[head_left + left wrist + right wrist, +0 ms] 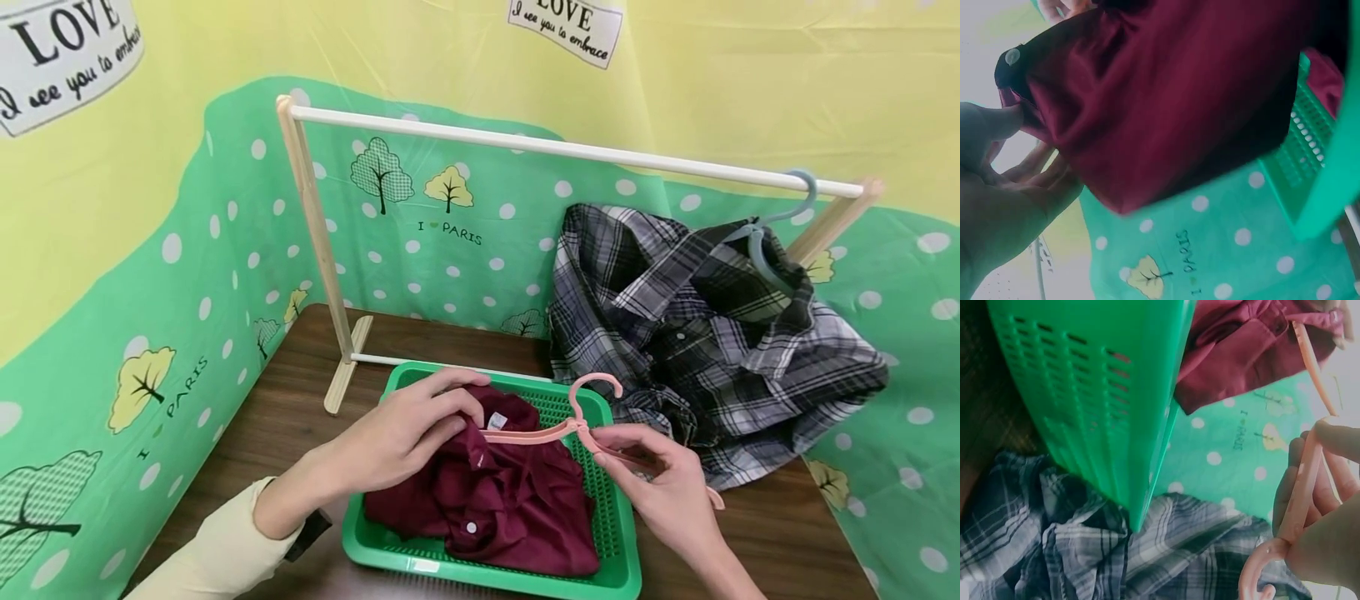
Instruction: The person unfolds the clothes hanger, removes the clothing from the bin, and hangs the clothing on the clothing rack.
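Note:
A maroon shirt [517, 508] with white buttons lies bunched in a green basket [626, 550]. My left hand [420, 425] pinches the shirt by its collar, lifting that part; the left wrist view shows thumb and fingers on the cloth [1147, 112] beside a white button [1012, 57]. With my right hand [660, 483] I grip one arm of a pink hanger [576, 423], its hook standing up. The hanger's other arm reaches into the shirt's neck opening, where its tip is hidden by cloth. In the right wrist view, the fingers wrap around the hanger arm [1302, 487].
A clothes rack with a white rail [480, 140] and wooden posts [318, 225] stands behind the basket. On its right end, a black-and-grey plaid shirt [645, 333] hangs from a blue-grey hanger [802, 196], its lower part close to the basket. A printed curtain surrounds the brown table [247, 467].

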`<action>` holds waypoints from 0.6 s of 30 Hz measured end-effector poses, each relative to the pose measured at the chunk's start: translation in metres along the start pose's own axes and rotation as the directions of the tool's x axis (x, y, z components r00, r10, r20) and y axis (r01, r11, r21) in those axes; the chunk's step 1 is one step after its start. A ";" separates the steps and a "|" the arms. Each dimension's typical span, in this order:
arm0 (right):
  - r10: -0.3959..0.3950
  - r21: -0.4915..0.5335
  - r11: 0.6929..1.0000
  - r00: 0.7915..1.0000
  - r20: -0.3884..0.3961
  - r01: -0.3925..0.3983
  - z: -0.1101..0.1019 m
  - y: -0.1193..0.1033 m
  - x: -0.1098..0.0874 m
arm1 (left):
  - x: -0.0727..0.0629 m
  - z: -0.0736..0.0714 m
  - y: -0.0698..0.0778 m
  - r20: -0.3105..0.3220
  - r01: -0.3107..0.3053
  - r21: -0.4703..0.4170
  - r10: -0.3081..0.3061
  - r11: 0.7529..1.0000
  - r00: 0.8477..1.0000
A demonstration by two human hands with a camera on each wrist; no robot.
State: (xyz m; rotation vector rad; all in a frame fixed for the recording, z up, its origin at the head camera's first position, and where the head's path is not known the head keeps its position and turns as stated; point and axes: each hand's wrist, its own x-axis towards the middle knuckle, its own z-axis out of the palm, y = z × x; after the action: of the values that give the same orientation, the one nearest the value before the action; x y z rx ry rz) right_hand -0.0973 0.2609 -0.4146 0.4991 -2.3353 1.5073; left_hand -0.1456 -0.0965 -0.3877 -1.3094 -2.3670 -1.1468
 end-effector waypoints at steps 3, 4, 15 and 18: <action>-0.008 -0.023 1.000 1.000 0.007 0.009 0.004 -0.002 0.001 | 0.005 0.003 0.007 -0.010 -0.031 0.006 0.032 0.999 0.999; -0.006 -0.023 1.000 1.000 0.009 0.006 0.005 -0.003 0.002 | 0.007 0.004 0.009 -0.012 -0.041 0.009 0.041 0.999 0.999; 0.050 -0.014 0.999 0.998 0.027 -0.050 0.015 -0.008 0.003 | 0.027 0.010 0.028 0.015 -0.112 0.041 0.111 0.993 0.994; 0.060 -0.001 0.998 0.998 0.022 -0.060 0.019 -0.008 0.004 | 0.028 0.013 0.030 0.037 -0.110 0.050 0.108 0.993 0.993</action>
State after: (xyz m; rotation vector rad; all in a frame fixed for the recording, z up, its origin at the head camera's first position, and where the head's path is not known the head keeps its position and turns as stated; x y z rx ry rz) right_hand -0.0986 0.2401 -0.4143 0.4519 -2.3877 1.5352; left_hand -0.1359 -0.0610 -0.3663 -1.4326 -2.3004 -1.0327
